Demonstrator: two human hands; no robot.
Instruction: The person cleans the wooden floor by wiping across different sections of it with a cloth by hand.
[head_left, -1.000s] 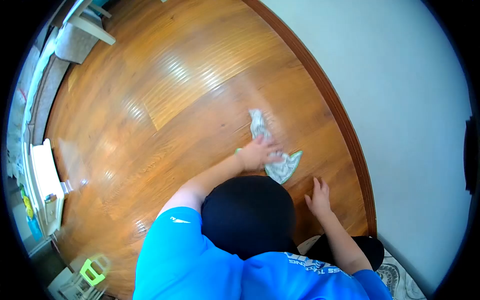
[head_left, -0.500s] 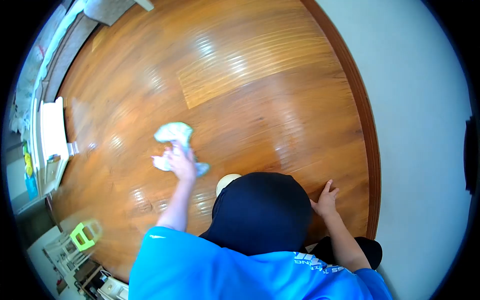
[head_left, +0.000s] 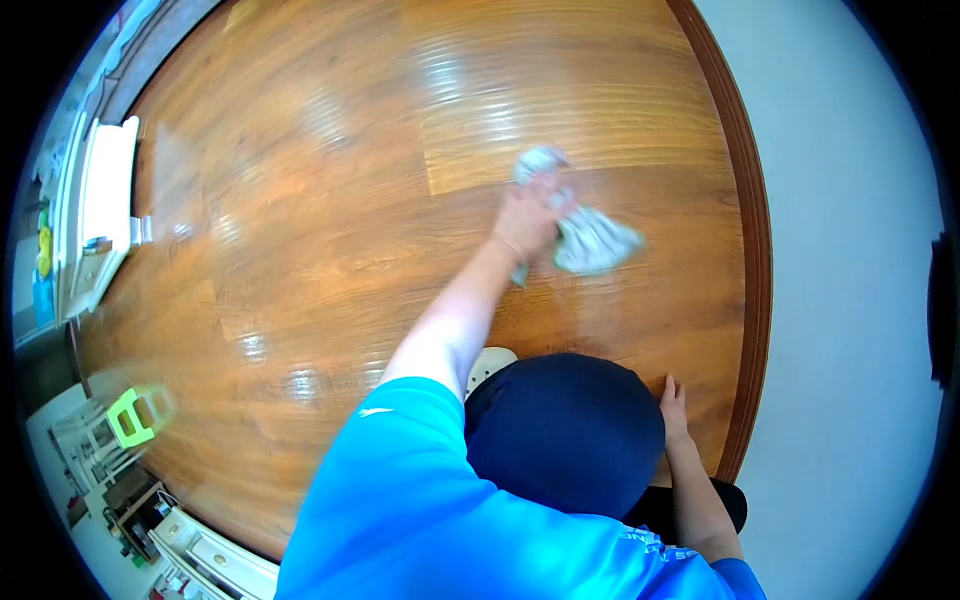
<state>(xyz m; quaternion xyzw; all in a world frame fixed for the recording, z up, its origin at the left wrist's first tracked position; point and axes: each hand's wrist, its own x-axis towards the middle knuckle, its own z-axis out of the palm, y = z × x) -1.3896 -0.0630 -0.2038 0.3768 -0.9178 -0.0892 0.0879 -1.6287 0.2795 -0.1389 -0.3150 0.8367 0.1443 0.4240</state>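
Observation:
A light grey-white cloth with a green edge [head_left: 598, 243] lies bunched and partly spread on the wooden floor, blurred by motion. My left hand [head_left: 532, 215] is pressed down on its middle and grips it, with parts of the cloth sticking out above, to the right and below. My right hand [head_left: 676, 408] rests by the floor just right of my dark-clad knee [head_left: 565, 435]. Its visible fingers are stretched out and hold nothing; the knee hides part of it.
Brown skirting [head_left: 752, 230] runs along the pale wall [head_left: 850, 250] on the right. White furniture [head_left: 108, 210] stands at the left edge. A bright green stool [head_left: 130, 418] and a white drawer unit [head_left: 215, 558] are at lower left. A light shoe [head_left: 490, 366] shows beside the knee.
My left hand has swept the cloth left, then back right and farther forward. My right hand has shifted slightly beside the knee. The view has turned, so the furniture appears shifted.

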